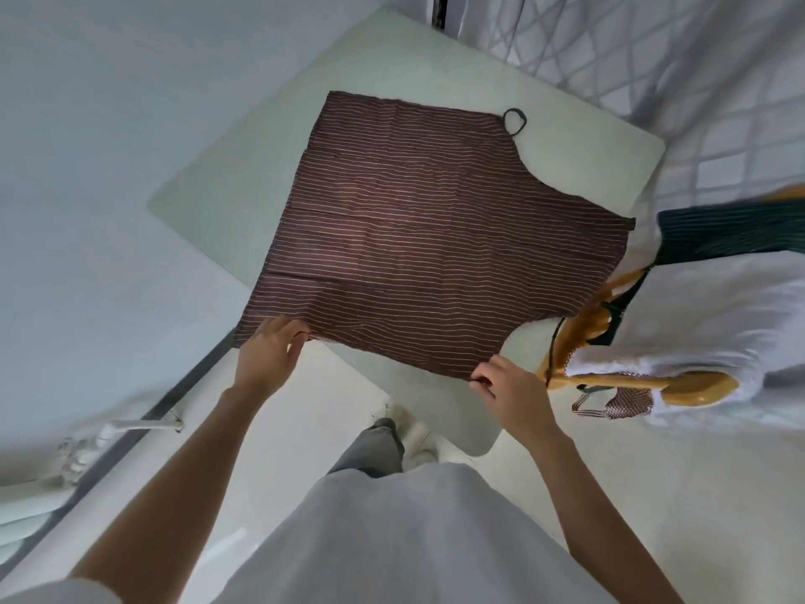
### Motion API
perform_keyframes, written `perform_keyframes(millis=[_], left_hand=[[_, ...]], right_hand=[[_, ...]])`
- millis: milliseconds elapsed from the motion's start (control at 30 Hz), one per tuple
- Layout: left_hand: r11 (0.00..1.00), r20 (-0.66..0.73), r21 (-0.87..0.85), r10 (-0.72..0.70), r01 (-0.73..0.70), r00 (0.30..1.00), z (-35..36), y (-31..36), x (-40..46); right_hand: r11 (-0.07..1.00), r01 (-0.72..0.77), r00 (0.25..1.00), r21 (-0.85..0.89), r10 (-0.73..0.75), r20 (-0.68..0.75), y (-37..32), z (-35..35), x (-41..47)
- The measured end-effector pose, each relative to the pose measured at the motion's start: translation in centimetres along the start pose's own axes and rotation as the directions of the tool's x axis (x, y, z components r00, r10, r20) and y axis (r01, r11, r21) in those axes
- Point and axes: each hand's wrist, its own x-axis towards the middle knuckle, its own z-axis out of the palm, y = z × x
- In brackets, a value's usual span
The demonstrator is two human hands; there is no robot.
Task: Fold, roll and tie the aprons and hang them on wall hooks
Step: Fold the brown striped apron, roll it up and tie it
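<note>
A maroon apron (427, 228) with thin white stripes lies spread flat on the pale table (270, 176). A dark loop (515, 119) sticks out at its far right corner. My left hand (268, 353) pinches the apron's near left corner. My right hand (512, 392) pinches the near edge further right. Both hands hold the same near hem.
To the right, a wooden chair (610, 377) carries a dark green striped apron (732, 237), white cloth and a small checked piece (627, 405). A tiled wall rises at the back right. A dark floor track (174, 394) and white fittings lie at the left.
</note>
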Motion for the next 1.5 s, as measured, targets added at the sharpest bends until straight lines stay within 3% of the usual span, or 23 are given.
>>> perform_keyframes(millis=[233, 367, 533, 633, 733, 867, 1000, 1067, 1300, 1500], left_hand=[[0.997, -0.050, -0.077, -0.014, 0.010, 0.999, -0.9, 2.1, 0.9], [0.995, -0.190, -0.071, 0.056, -0.071, 0.980, -2.4, 3.6, 4.5], [0.981, -0.293, -0.023, 0.175, -0.190, 0.940, -4.7, 2.7, 11.9], [0.982, -0.318, 0.026, 0.185, -0.187, 0.930, -6.4, 2.6, 18.5], [0.987, -0.282, 0.047, 0.159, -0.152, 0.946, -7.3, 2.2, 24.7], [0.970, -0.283, 0.079, 0.244, -0.231, 0.928, -7.1, 1.5, 31.9], [0.951, -0.299, 0.100, 0.310, -0.294, 0.902, -6.0, 0.8, 39.6], [0.957, -0.272, 0.092, 0.288, -0.274, 0.918, -5.1, 0.1, 42.4], [0.977, 0.017, 0.012, 0.213, -0.213, 0.977, 1.3, -2.1, 48.7], [0.981, 0.065, -0.025, 0.194, -0.193, 0.979, 4.1, -2.9, 50.9]], right_hand=[[0.952, -0.186, 0.946, 0.243, 0.241, -0.219, -1.0, -2.4, 2.0], [0.954, -0.236, 0.921, 0.187, 0.281, -0.269, 0.0, -4.5, 5.6], [0.991, -0.118, 0.925, 0.059, 0.131, -0.358, 1.5, -8.5, 12.3], [0.995, -0.092, 0.898, 0.043, 0.101, -0.428, 1.8, -11.6, 18.4], [0.984, -0.132, 0.892, 0.119, 0.171, -0.418, 2.3, -13.2, 24.6], [0.955, -0.258, 0.875, 0.147, 0.295, -0.383, 3.7, -13.5, 31.4], [0.954, -0.284, 0.836, 0.094, 0.294, -0.463, 5.5, -14.3, 38.3], [0.953, -0.301, 0.846, 0.046, 0.288, -0.449, 6.4, -14.3, 41.4], [0.878, -0.478, 0.863, 0.026, 0.475, -0.170, 11.3, -8.9, 47.5], [0.850, -0.526, 0.844, 0.007, 0.523, -0.114, 13.0, -6.3, 49.1]])
